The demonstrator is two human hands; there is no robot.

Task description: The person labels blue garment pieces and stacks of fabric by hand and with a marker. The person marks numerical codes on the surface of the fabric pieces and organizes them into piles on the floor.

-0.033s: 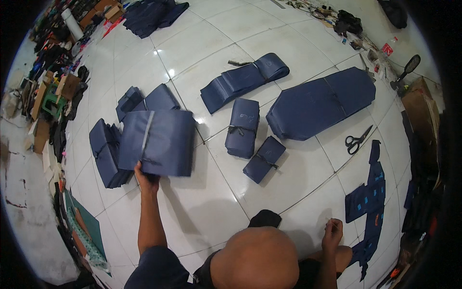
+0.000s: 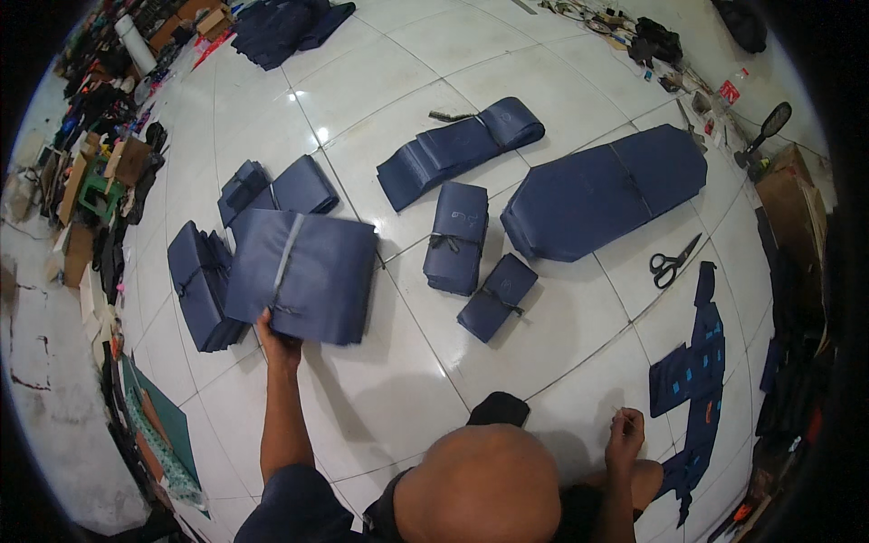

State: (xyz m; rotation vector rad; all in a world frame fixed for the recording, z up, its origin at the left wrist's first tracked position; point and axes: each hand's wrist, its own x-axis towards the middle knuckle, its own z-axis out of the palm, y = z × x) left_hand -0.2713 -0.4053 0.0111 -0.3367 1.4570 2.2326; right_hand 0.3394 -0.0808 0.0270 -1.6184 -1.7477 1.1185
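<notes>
My left hand (image 2: 280,340) grips the near edge of a large square bundle of dark blue cut sheets (image 2: 303,271), tied with a pale band, and holds it tilted above the floor. Its thumb is on top; the other fingers are mostly hidden beneath. Partly behind this bundle lie a tied blue stack (image 2: 197,285) and smaller tied bundles (image 2: 306,185). My right hand (image 2: 625,433) stays low on the right, fingers pinched round a thin pale thing too small to name. Nearest to it are flat dark blue pieces (image 2: 704,412) with small light-blue and orange marks.
Tied blue bundles lie mid-floor: a long strip stack (image 2: 457,152), a block (image 2: 457,222), a small one (image 2: 498,297) and a large cut-cornered stack (image 2: 606,195). Black scissors (image 2: 671,262) lie to their right. Clutter (image 2: 100,172) lines the left wall; a cardboard box (image 2: 792,199) stands right.
The large bundle in my left hand has turned a little clockwise and shifted slightly right and nearer. My right hand stays nearly where it was.
</notes>
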